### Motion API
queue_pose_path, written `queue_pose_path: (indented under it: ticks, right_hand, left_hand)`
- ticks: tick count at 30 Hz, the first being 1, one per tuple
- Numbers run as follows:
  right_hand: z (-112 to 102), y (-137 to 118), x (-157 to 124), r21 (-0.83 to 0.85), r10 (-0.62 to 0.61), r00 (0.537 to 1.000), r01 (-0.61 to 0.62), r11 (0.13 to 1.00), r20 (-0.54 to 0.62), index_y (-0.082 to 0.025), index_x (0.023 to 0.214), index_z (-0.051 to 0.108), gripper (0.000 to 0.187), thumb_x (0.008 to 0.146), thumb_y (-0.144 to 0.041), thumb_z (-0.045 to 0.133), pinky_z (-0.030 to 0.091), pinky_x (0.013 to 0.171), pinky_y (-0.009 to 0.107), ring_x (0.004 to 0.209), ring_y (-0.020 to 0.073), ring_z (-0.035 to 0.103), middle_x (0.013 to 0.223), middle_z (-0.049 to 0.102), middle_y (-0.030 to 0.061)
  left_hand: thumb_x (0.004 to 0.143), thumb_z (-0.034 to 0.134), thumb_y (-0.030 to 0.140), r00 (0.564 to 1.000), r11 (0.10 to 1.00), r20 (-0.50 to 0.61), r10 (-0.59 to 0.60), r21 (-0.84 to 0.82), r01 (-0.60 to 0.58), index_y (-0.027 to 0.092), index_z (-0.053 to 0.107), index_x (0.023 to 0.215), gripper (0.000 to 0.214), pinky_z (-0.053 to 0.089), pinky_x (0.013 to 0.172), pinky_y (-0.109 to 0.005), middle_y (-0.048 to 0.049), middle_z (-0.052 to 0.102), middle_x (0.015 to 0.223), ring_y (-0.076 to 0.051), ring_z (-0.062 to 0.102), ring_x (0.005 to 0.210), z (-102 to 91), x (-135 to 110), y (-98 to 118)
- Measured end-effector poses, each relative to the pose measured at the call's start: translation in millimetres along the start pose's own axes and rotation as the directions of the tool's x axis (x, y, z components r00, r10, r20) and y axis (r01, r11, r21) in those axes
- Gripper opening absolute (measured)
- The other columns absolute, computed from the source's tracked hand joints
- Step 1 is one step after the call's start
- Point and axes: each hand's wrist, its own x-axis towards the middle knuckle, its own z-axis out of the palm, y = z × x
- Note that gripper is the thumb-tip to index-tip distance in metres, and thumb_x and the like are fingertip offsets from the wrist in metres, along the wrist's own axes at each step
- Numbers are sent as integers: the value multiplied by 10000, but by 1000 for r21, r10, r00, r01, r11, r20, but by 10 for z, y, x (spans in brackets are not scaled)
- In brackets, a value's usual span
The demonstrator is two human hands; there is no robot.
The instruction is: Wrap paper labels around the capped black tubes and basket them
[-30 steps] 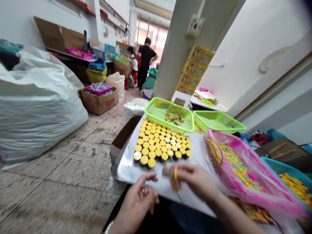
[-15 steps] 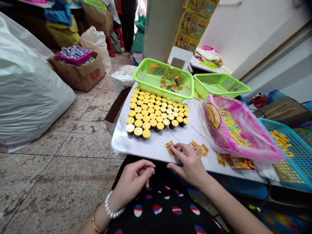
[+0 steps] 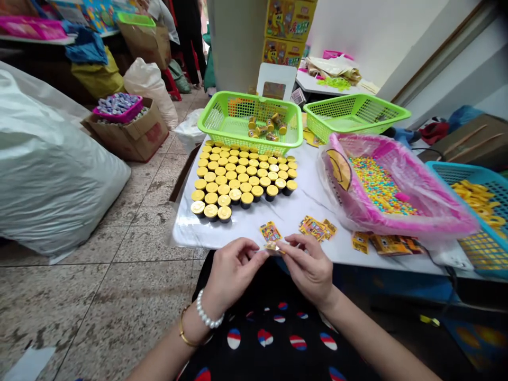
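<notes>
"What are those hands busy with?"

"A small shiny piece (image 3: 272, 246), right at the near edge of the counter (image 3: 313, 201). The left hand (image 3: 234, 267) has thumb and forefinger closed on one side of it, and the right hand (image 3: 311, 267) pinches the other. Each grip is clamped on it, by the fingertips only."

"Can you make out what it is?"

"Not properly; the fingers cover most of it. It's gold-brown, glossy, maybe thin film."

"How would you handle it, then?"

"Lightly, I'd say. Film would crease under a hard pinch, so hold the edges, keep both wrists low and work over the counter, not over the lap."

"And the flat printed packet (image 3: 270, 232) just beyond?"

"Slick-looking, squarish, orange and pink. More lie overlapped in a loose pile (image 3: 317, 228) to the right."

"What about the round ones?"

"Squat dark jars with smooth yellow caps (image 3: 232, 176), standing in tight rows. Behind them sits a stiff green mesh basket (image 3: 234, 126). The pink tray (image 3: 440, 214) wears a crinkly clear liner, full of tiny bright pellets (image 3: 377, 185)."
</notes>
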Motion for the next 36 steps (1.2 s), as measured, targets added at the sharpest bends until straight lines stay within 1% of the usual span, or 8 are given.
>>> queue_pose_path:
  ticks: [4,9,12,14,18,21,29,36]
  right_hand:
    - [52,-107,105,-22,-141,990,140,990,-29,-330,1238,691,478,837,-74,642,565,721,382,868,227,639,996,687,86]
    - [120,-192,129,115,-258,964,250,962,64,-298,1364,593,585,841,-36,612,569,753,375,863,223,648,949,712,82]
    - [84,-228,166,185,-134,987,116,976,88,-293,1304,641,506,841,-89,634,557,819,398,940,236,650,1048,705,94]
    - [39,-259,238,280,101,975,-154,948,196,-257,1276,655,423,858,-196,649,558,814,388,959,236,655,1127,688,107]
    - [-8,-298,417,399,308,665,-688,606,680,-167,1001,748,280,835,-384,689,534,652,285,739,173,656,855,724,60]
    - [-10,-292,491,349,291,533,-793,500,794,-160,851,756,204,814,-353,703,477,587,227,621,118,596,697,689,10]
    - [107,-413,412,354,329,499,-840,412,802,-151,774,707,275,757,-417,774,376,454,183,499,69,498,642,660,-1]
    - [450,-541,304,481,505,594,-804,349,626,-164,690,628,378,825,-510,700,372,368,168,389,62,489,525,604,-28]
  left_hand:
    - [833,646,555,944,850,183,-274,-412,327,139,640,795,418,242,398,-176,24,562,576,-47,385,396,-18,-66,13]
    - [753,771,437,950,791,83,-302,-535,298,134,617,744,340,251,428,-158,23,576,606,-35,407,447,-108,-89,-5]
    - [788,738,418,960,820,61,-273,-508,265,135,614,739,313,233,426,-162,33,553,588,-32,377,444,-180,-130,23]
    - [802,719,399,971,872,88,-223,-426,239,136,621,728,290,238,430,-169,40,536,577,-36,365,449,-218,-156,70]
    - [813,680,367,975,959,181,-126,-229,166,141,643,714,250,272,445,-183,31,526,577,-63,384,489,-247,-196,134]
    - [813,650,347,985,986,152,-87,-131,107,136,649,705,237,298,468,-191,14,539,607,-79,405,529,-253,-240,95]
    - [791,654,305,988,985,75,-133,-99,140,137,636,671,207,281,446,-180,27,515,564,-74,394,502,-333,-355,-43]
    - [896,609,356,927,912,-328,-180,-409,33,165,608,792,218,260,385,-156,80,458,482,-41,377,372,-321,-523,-9]
